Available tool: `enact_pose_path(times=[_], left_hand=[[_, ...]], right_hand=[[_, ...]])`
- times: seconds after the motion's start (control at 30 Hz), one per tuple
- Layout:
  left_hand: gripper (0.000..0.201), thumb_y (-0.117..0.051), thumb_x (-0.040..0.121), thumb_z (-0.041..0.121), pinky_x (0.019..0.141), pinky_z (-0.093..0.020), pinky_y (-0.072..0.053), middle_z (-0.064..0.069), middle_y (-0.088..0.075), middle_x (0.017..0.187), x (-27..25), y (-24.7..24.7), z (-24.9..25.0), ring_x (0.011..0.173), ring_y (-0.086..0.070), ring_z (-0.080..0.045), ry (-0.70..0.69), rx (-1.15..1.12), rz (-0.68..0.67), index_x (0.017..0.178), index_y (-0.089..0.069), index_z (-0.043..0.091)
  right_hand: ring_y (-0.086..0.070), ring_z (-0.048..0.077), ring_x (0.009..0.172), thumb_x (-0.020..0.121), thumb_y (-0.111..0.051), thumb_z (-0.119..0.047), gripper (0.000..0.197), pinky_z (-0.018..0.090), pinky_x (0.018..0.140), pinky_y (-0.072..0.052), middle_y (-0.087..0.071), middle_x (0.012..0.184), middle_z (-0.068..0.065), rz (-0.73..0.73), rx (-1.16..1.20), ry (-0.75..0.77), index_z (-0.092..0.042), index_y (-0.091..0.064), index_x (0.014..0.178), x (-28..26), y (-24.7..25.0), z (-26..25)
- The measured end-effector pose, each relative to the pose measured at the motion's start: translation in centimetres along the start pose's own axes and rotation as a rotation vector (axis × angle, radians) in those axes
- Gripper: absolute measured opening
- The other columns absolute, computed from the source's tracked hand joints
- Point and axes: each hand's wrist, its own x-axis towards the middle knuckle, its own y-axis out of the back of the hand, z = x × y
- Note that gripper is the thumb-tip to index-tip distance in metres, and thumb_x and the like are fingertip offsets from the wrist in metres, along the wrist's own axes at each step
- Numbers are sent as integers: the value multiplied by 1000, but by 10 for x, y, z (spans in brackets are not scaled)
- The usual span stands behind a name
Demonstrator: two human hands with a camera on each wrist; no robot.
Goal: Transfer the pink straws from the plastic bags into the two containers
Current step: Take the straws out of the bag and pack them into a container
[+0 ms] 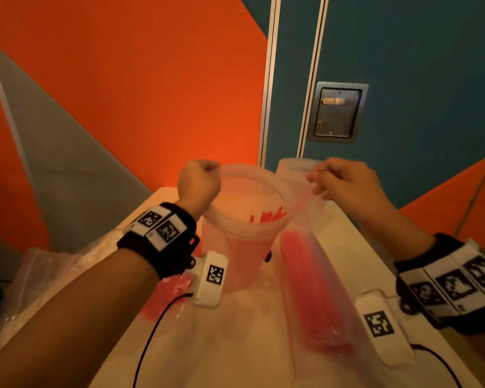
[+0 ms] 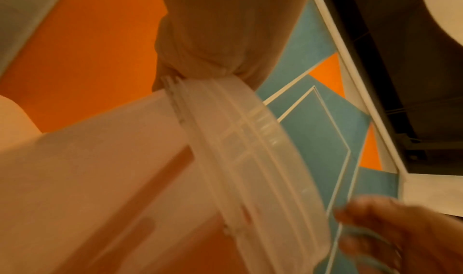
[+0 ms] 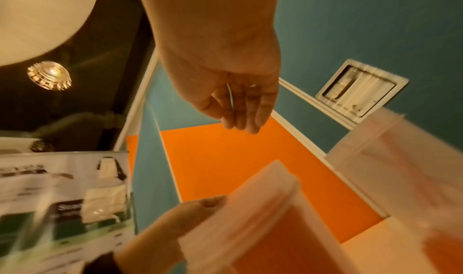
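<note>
My left hand (image 1: pixel 199 180) grips the far left rim of a translucent container (image 1: pixel 244 261), which tilts toward me. Its fingers curl over that rim (image 2: pixel 200 74). Several pink straws (image 1: pixel 266 217) stand inside the container. A clear plastic bag of pink straws (image 1: pixel 314 289) slants up from the table to the right of it, blurred. My right hand (image 1: pixel 342 183) hovers at the bag's top. In the right wrist view the fingers (image 3: pixel 240 116) are straight with nothing between them, and the bag (image 3: pixel 400 169) lies off to their side. A second translucent container (image 1: pixel 297 169) stands behind.
Another bag of pink straws (image 1: pixel 165 295) lies under my left wrist, with crumpled clear plastic (image 1: pixel 53 270) to its left. The white table (image 1: pixel 235 345) ends close behind the containers, against an orange and teal wall (image 1: pixel 151 93).
</note>
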Motion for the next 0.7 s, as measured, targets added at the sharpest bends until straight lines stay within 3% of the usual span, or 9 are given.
enact_pose_path(times=[0.07, 0.17, 0.27, 0.37, 0.43, 0.53, 0.63, 0.7], left_hand=[[23, -52, 93, 18, 57, -27, -37, -6, -67, 100, 7, -7, -1, 72, -57, -17, 62, -10, 14, 109, -68, 17], [25, -51, 91, 12, 66, -29, -39, -9, -66, 111, 14, -18, 2, 92, -60, -26, 142, -77, 23, 108, -68, 15], [27, -50, 90, 9, 71, -35, -46, -10, -65, 112, 21, -25, 10, 99, -60, -31, 175, -169, 34, 108, -69, 14], [25, -51, 90, 8, 80, -38, -50, -12, -64, 114, 27, -30, 14, 100, -59, -31, 205, -261, 53, 107, -69, 12], [24, -51, 91, 10, 78, -36, -48, -11, -64, 115, 27, -36, 13, 101, -59, -31, 222, -269, 63, 108, -69, 12], [25, -51, 92, 10, 78, -35, -48, -11, -63, 117, 19, -42, 4, 102, -58, -31, 260, -245, 70, 111, -67, 11], [28, -51, 91, 10, 88, -41, -50, -12, -61, 120, 11, -46, -7, 105, -57, -33, 311, -222, 54, 114, -66, 10], [30, -50, 90, 9, 90, -40, -50, -14, -60, 122, 8, -47, -9, 107, -57, -34, 321, -209, 65, 116, -65, 10]], right_hand=[[-63, 26, 86, 87, -56, -20, 13, 36, 79, -48, -67, 86, 7, -22, -293, -87, -12, -67, 87, -1, 4, 31], [-56, 24, 101, 86, -59, -29, 29, 30, 83, -43, -61, 117, 9, -254, -599, -258, -15, -59, 112, -10, -5, 76], [-43, 33, 125, 85, -53, -53, 68, 39, 101, -41, -31, 145, 11, -495, -709, -400, -27, -28, 142, -28, -24, 110], [-7, 42, 142, 72, -45, -75, 93, 53, 114, -19, 11, 157, 5, -685, -709, -422, -43, 2, 145, -49, -52, 133], [15, 44, 141, 75, -48, -71, 93, 61, 113, -7, 25, 154, 4, -816, -745, -382, -45, 7, 145, -61, -66, 139], [14, 48, 138, 80, -56, -55, 85, 62, 111, -14, 25, 154, -1, -812, -773, -431, -46, -1, 145, -65, -62, 144], [10, 43, 142, 80, -52, -57, 84, 60, 113, -7, 18, 155, 13, -811, -903, -371, -39, -4, 147, -59, -45, 158], [9, 43, 142, 79, -51, -59, 86, 60, 112, -6, 17, 155, 15, -799, -924, -403, -39, -3, 147, -56, -33, 170]])
